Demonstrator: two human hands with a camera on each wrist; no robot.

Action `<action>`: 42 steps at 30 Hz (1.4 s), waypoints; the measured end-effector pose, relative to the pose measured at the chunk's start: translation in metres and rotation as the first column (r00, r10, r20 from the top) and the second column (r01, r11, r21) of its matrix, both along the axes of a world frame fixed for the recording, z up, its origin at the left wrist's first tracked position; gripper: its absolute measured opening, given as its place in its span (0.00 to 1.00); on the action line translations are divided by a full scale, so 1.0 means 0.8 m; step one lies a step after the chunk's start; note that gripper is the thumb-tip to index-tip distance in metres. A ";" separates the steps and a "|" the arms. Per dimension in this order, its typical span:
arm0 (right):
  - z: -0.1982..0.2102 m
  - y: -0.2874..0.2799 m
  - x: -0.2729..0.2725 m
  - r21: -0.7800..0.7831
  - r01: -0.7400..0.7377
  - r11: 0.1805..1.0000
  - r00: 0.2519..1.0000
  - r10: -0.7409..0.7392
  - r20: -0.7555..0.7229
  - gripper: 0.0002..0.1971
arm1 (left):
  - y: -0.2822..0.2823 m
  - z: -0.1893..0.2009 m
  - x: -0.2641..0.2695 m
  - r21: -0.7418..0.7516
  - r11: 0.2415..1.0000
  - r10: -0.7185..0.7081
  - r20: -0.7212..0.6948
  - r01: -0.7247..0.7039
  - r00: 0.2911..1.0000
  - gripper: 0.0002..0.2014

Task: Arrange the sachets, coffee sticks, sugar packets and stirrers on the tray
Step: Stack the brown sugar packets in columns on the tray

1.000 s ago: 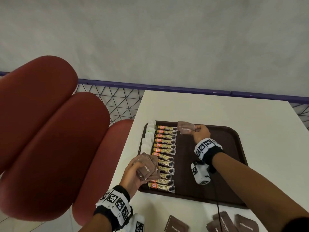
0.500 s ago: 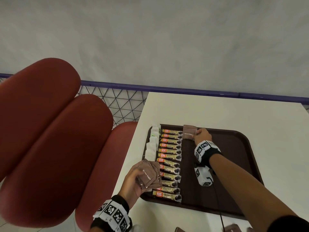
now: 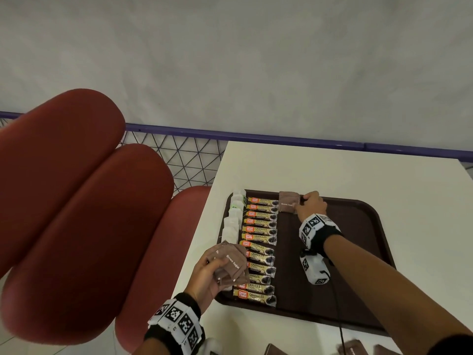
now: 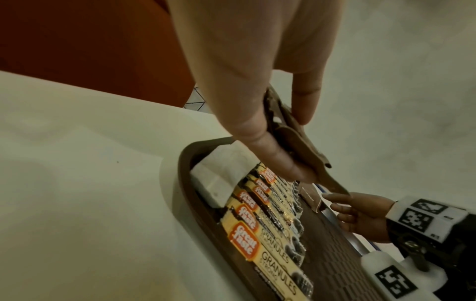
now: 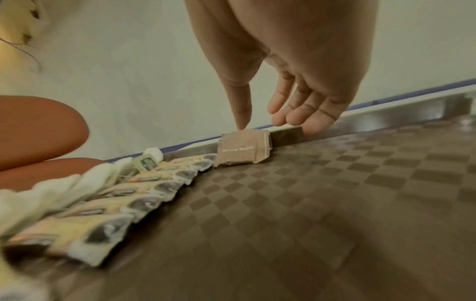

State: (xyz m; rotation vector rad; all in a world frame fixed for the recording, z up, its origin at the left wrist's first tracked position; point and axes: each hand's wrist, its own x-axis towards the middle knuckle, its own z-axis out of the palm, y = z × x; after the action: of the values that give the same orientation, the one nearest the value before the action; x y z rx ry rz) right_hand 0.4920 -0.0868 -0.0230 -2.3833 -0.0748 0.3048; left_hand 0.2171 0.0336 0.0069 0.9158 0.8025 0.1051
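Right now, from the hands outward:
Left hand: the left hand [image 3: 207,275] is gripping a bunch of brown sugar packets [image 3: 231,262], thumb [image 4: 273,156] and fingers pinching them, hovering over the tray's 7 o'clock corner.
Right hand: the right hand [image 3: 311,204] is reaching to the tray's 12 o'clock edge, fingers relaxed and straight, thumb tip [image 5: 242,120] touching the top edge of a single sugar packet [image 5: 243,149].
Single packet: it is leaning against the tray's far rim, just beside the top coffee stick.
Coffee sticks: the coffee sticks [image 3: 259,245] are lying in an overlapping column down the tray's 9 o'clock side.
White sachets: the white sachets [image 3: 234,219] are sitting in a row between the sticks and the left rim.
Tray: the brown tray [image 3: 358,252] is resting on a white table [image 3: 332,170].
Loose packets: more brown packets [image 3: 352,349] are lying on the table at 6 o'clock, off the tray.
Seat: a red cushioned seat [image 3: 76,201] is standing at 9 o'clock.
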 end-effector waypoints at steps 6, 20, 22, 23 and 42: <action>0.024 -0.014 -0.043 0.217 -0.188 0.958 0.981 0.193 0.000 0.09 | -0.016 0.011 0.011 0.047 0.998 -0.035 0.033 0.033 0.999 0.16; 0.066 -0.041 -0.169 0.347 -0.586 0.732 0.687 0.676 -0.265 0.23 | -0.035 0.012 0.017 0.123 0.992 -0.015 -0.007 0.016 1.000 0.24; 0.061 -0.040 -0.174 0.320 -0.604 0.730 0.691 0.680 -0.246 0.23 | -0.038 0.014 0.018 0.127 0.992 -0.014 -0.002 0.014 1.000 0.23; 0.059 -0.039 -0.176 0.314 -0.611 0.727 0.693 0.683 -0.231 0.22 | -0.040 0.016 0.018 0.123 0.992 -0.013 0.002 0.013 1.000 0.22; 0.054 -0.056 -0.126 0.446 -0.330 0.832 0.917 0.395 -0.060 0.09 | -0.036 0.016 0.016 0.028 0.999 0.042 0.031 -0.043 0.999 0.14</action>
State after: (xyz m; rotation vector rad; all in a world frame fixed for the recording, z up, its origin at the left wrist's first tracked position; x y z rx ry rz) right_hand 0.3910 -0.1315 0.0200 -1.8871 -0.4833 0.5847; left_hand 0.2298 0.0050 0.0196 0.9219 0.7939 0.1676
